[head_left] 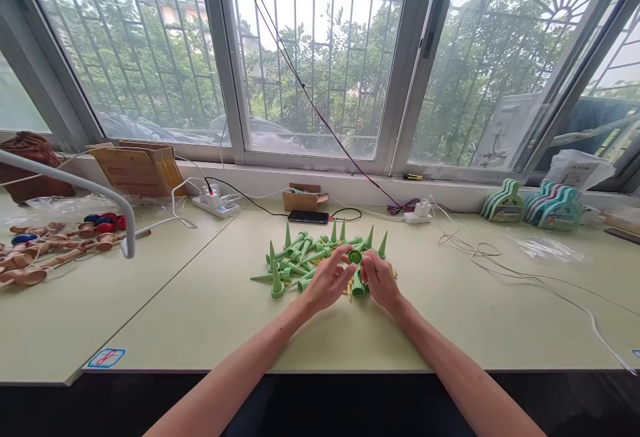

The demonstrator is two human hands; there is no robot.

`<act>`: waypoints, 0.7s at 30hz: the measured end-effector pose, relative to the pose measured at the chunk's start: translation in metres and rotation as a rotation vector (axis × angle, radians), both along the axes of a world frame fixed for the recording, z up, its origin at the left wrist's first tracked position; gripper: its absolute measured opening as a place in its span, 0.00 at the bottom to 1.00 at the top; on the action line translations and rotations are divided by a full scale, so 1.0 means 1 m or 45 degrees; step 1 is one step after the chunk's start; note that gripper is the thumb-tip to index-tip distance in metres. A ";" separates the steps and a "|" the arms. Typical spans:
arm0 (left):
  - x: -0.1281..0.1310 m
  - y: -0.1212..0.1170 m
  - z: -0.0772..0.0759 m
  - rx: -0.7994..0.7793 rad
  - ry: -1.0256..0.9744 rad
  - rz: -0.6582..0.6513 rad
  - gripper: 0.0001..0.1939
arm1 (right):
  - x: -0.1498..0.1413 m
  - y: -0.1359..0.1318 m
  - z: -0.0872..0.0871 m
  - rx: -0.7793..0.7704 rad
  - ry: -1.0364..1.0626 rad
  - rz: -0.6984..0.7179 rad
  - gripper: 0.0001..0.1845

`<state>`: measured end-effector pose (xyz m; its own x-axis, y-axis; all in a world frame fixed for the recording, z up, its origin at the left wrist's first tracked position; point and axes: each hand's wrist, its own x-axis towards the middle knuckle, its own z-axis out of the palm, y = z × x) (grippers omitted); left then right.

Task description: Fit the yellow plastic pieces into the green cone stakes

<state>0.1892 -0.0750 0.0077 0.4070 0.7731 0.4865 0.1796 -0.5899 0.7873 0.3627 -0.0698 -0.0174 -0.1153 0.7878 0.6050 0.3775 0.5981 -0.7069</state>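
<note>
My left hand (330, 279) curls its fingers round a green plastic cone (355, 257), whose round hollow end faces me. Close beside it, my right hand (381, 280) is closed with fingertips pinched near the cone's rim; whatever they hold is hidden. A pile of similar green cones (295, 253) spreads over the table behind and left of the hands. Some stand point up, such as the upright cone (277, 278) at the front left, and others lie flat. Under the hands lie another hollow cone (358, 287) and small yellow pieces (349, 292).
A phone (309, 217) lies behind the pile before a small cardboard box (303, 198). Wooden toys (45, 250) and a lamp arm (127, 223) are at left. Power strips (216, 206), loose cables (475, 250) and green and pink plastic pieces (555, 207) lie along the window side.
</note>
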 end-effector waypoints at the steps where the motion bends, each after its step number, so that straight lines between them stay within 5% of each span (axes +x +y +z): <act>1: 0.000 0.000 0.000 -0.009 -0.007 -0.008 0.22 | 0.000 0.000 0.000 -0.002 -0.005 0.003 0.22; 21: -0.002 0.000 0.003 0.005 0.049 -0.007 0.25 | 0.001 0.001 0.000 0.013 -0.069 -0.028 0.21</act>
